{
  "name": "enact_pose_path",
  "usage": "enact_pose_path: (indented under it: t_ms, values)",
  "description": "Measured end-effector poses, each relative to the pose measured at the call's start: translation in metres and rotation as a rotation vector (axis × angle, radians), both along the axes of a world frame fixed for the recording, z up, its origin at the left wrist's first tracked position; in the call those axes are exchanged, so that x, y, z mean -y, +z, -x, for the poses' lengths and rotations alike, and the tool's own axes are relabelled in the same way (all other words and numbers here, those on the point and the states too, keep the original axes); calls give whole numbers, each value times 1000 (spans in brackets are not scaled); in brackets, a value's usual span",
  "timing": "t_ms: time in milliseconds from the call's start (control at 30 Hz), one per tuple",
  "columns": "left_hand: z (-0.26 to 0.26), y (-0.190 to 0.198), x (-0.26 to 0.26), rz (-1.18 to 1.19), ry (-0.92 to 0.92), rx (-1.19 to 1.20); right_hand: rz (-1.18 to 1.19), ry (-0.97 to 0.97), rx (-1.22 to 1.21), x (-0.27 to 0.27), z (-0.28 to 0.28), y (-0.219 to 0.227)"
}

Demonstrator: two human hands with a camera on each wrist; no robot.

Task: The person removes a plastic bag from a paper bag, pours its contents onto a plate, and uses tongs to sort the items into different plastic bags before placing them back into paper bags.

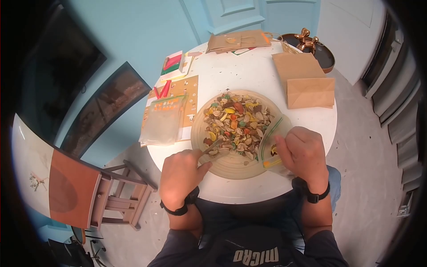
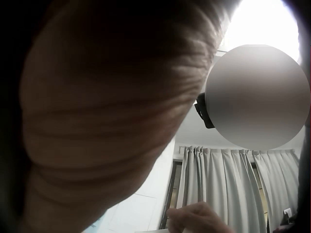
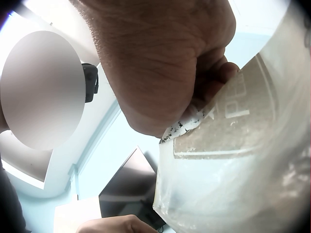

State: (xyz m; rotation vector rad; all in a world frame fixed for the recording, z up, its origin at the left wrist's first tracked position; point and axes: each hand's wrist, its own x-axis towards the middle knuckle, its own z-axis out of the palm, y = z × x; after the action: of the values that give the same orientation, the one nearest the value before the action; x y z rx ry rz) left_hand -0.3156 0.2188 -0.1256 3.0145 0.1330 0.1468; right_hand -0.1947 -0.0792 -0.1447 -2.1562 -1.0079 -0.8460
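Observation:
A heap of mixed dried pieces (image 1: 240,120), in brown, yellow, orange and green, lies on a round woven tray (image 1: 202,167). My right hand (image 1: 304,153) grips a clear zip bag (image 1: 282,129) by its side, over the tray's right edge. The bag's green-lined mouth with a yellow slider faces the heap, and a few pieces show inside it. In the right wrist view, curled fingers hold the bag's (image 3: 218,165) printed plastic. At the tray's lower left, my left hand (image 1: 182,173) pinches a thin brownish utensil (image 1: 212,146), its far end among the pieces. The left wrist view shows mostly the palm side.
Another zip bag (image 1: 162,122) with orange marks lies on a printed brown sheet (image 1: 191,91) at the left. Red strips (image 1: 163,89) lie above it. Brown paper bags (image 1: 307,91) rest at the right and more paper bags (image 1: 240,41) at the back. A wooden chair (image 1: 122,191) stands left.

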Motion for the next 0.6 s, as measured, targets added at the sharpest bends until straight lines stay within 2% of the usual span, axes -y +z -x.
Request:
enact_pose_path:
  t_ms: [100, 200, 300, 500, 600]
  values:
    - [3, 6, 6, 114, -22, 34, 0, -15, 1, 7, -2, 2]
    - [-3, 1, 20, 150, -154, 78, -20, -43, 5, 17, -3, 4]
    - [-12, -7, 32, 123, -195, 79, -60, -63, 0, 23, -3, 8]
    - [-21, -16, 45, 53, -101, 82, -82, -71, -1, 23, -2, 8]
    - [-19, -14, 45, 66, -124, 17, -70, -60, -4, 23, -2, 7]
